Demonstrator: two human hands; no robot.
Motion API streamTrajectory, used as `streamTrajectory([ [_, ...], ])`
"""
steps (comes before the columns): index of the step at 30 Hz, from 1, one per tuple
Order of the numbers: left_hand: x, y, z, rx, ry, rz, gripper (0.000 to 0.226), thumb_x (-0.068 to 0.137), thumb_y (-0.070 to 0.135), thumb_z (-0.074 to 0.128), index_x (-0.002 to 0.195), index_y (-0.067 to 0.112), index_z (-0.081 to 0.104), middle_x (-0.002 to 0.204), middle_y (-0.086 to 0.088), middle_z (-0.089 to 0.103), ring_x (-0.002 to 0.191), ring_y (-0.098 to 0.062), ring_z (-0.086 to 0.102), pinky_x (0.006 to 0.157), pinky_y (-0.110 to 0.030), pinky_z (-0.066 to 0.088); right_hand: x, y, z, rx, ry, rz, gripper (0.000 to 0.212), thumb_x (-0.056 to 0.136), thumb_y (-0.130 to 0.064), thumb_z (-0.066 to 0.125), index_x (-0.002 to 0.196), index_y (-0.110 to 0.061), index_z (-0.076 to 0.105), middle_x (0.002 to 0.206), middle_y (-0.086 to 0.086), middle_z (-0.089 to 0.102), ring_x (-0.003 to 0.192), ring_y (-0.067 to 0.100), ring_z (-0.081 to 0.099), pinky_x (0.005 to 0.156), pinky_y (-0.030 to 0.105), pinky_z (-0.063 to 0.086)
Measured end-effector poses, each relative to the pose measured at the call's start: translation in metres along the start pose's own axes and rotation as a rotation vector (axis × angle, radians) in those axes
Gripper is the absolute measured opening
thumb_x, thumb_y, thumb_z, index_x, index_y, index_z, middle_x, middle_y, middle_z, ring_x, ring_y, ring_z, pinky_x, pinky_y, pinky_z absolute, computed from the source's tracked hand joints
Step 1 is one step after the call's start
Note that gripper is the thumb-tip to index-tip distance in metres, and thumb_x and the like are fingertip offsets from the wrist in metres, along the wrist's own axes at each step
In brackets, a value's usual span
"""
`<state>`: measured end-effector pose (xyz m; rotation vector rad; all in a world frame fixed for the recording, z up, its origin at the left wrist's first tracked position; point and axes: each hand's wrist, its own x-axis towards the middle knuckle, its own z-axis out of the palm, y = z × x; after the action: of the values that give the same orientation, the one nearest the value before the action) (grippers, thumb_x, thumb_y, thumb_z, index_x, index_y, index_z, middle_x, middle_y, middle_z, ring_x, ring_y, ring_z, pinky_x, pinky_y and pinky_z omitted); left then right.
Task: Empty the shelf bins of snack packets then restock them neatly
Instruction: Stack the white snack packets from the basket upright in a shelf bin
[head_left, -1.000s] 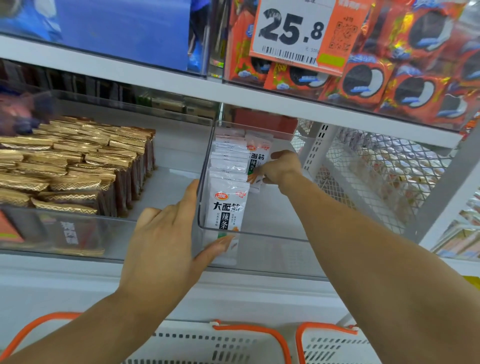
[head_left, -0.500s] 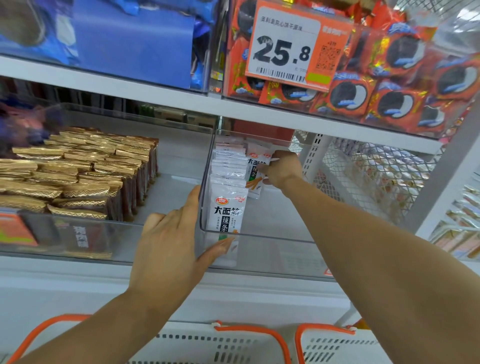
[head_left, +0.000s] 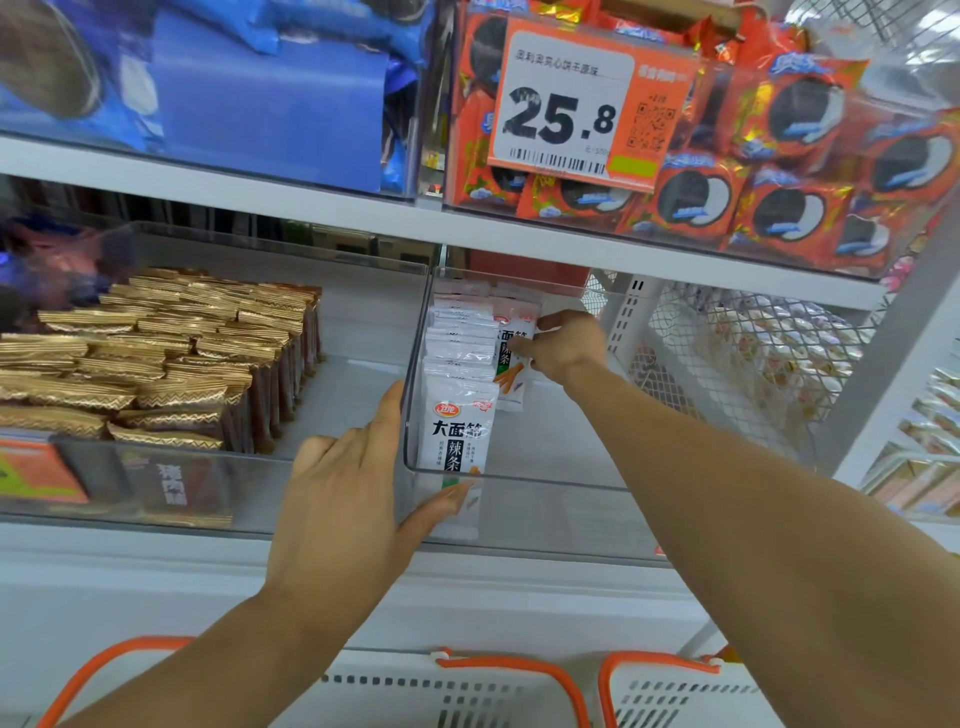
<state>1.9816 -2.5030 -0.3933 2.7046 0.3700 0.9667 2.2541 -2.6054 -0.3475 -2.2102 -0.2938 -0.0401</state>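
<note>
A clear plastic bin (head_left: 545, 483) sits on the middle shelf. Along its left wall stands a row of upright white snack packets (head_left: 460, 415) with black characters. My left hand (head_left: 348, 499) rests against the bin's front left corner, thumb on the front wall, fingers along the outer left side. My right hand (head_left: 563, 345) reaches deep into the bin and pinches a second white packet (head_left: 511, 374) standing beside the row near the back.
A second clear bin (head_left: 249, 488) to the left holds several gold-and-brown wafer packets (head_left: 166, 358). Above, the upper shelf carries blue and orange biscuit packs and an orange price tag (head_left: 576, 104). Two white baskets with orange handles (head_left: 514, 686) stand below. A white mesh panel (head_left: 727, 353) is at right.
The view has tilted slightly upward. My right hand shifted its hold on the back packet a little; my left hand stays on the bin's corner.
</note>
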Motion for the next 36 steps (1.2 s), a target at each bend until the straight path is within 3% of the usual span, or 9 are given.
streamTrajectory([
  [6, -0.002, 0.001, -0.001, 0.045, 0.016, 0.006, 0.1, 0.077, 0.078, 0.057, 0.15, 0.013, 0.035, 0.082, 0.007, 0.069, 0.073, -0.013, 0.063, 0.076, -0.027, 0.034, -0.03, -0.01, -0.025, -0.115, 0.014, -0.065, 0.06, 0.082, -0.027, 0.083, 0.131, -0.005, 0.057, 0.129, 0.008, 0.064, 0.117, 0.026, 0.062, 0.093, 0.026, 0.048],
  [11, -0.003, 0.005, -0.008, 0.013, -0.085, -0.011, 0.103, 0.08, 0.081, 0.049, 0.155, 0.016, 0.022, 0.102, 0.005, 0.07, 0.095, -0.015, 0.064, 0.089, -0.03, 0.036, -0.135, -0.017, -0.044, 0.161, 0.135, -0.419, 0.011, 0.088, -0.005, 0.07, 0.097, -0.008, 0.064, 0.083, -0.005, 0.064, 0.07, 0.0, 0.059, 0.066, 0.018, 0.048],
  [16, -0.021, 0.008, -0.027, -0.012, -0.076, 0.013, 0.078, 0.083, 0.035, 0.07, 0.147, 0.005, 0.037, 0.137, -0.016, 0.049, 0.128, -0.033, 0.044, 0.106, -0.046, 0.034, -0.238, 0.021, -0.01, 0.018, -0.238, -0.824, 0.012, 0.082, -0.004, 0.066, 0.09, -0.013, 0.064, 0.083, -0.004, 0.062, 0.065, 0.003, 0.048, 0.065, 0.019, 0.046],
  [19, -0.052, -0.003, -0.048, 0.053, -0.107, 0.182, 0.048, 0.081, 0.01, 0.069, 0.127, 0.007, 0.055, 0.123, -0.014, 0.058, 0.106, -0.034, 0.056, 0.088, -0.045, 0.046, -0.27, 0.065, 0.027, -0.319, -0.694, -0.621, 0.022, 0.09, -0.016, 0.066, 0.111, -0.012, 0.065, 0.102, 0.002, 0.066, 0.084, 0.013, 0.055, 0.082, 0.033, 0.051],
  [22, -0.107, -0.027, -0.04, -0.04, -0.599, -0.068, 0.02, 0.095, 0.015, 0.057, 0.114, 0.021, 0.058, 0.102, 0.0, 0.069, 0.073, -0.021, 0.062, 0.073, -0.036, 0.053, -0.312, 0.121, 0.069, -0.496, -0.976, -0.344, 0.059, 0.091, -0.03, 0.073, 0.141, -0.01, 0.05, 0.141, 0.012, 0.052, 0.126, 0.03, 0.051, 0.106, 0.045, 0.043],
  [25, -0.202, -0.05, -0.004, -0.128, -0.86, -0.426, 0.028, 0.098, 0.019, 0.058, 0.126, 0.02, 0.058, 0.13, -0.006, 0.062, 0.105, -0.022, 0.061, 0.091, -0.032, 0.048, -0.363, 0.175, 0.102, -0.443, -1.046, -0.131, 0.099, 0.084, -0.045, 0.079, 0.16, -0.024, 0.019, 0.168, 0.007, 0.007, 0.153, 0.035, 0.013, 0.121, 0.053, 0.025],
  [28, -0.296, -0.049, 0.023, -0.127, -1.151, -0.576, 0.069, 0.094, 0.037, 0.066, 0.152, 0.017, 0.033, 0.155, -0.006, 0.033, 0.139, -0.025, 0.039, 0.111, -0.034, 0.036, -0.419, 0.216, 0.124, -0.497, -1.084, 0.004, 0.116, 0.077, -0.053, 0.081, 0.161, -0.035, 0.003, 0.167, 0.004, -0.019, 0.154, 0.037, -0.008, 0.121, 0.059, 0.02],
  [32, -0.349, -0.046, 0.048, -0.074, -1.264, -0.606, 0.093, 0.083, 0.044, 0.076, 0.155, 0.018, 0.023, 0.157, -0.013, 0.022, 0.142, -0.031, 0.034, 0.116, -0.039, 0.033, -0.469, 0.232, 0.139, -0.526, -0.929, -0.021, 0.102, 0.078, -0.045, 0.082, 0.157, -0.027, 0.02, 0.163, 0.012, 0.007, 0.151, 0.037, 0.009, 0.118, 0.056, 0.026],
  [36, -0.348, -0.054, 0.067, -0.068, -1.1, -0.652, 0.093, 0.081, 0.046, 0.078, 0.153, 0.016, 0.027, 0.149, -0.018, 0.028, 0.138, -0.038, 0.036, 0.114, -0.047, 0.036, -0.449, 0.226, 0.141, -0.354, -0.849, 0.102, 0.056, 0.082, -0.036, 0.08, 0.128, -0.015, 0.056, 0.134, 0.009, 0.041, 0.122, 0.027, 0.047, 0.101, 0.037, 0.045],
])
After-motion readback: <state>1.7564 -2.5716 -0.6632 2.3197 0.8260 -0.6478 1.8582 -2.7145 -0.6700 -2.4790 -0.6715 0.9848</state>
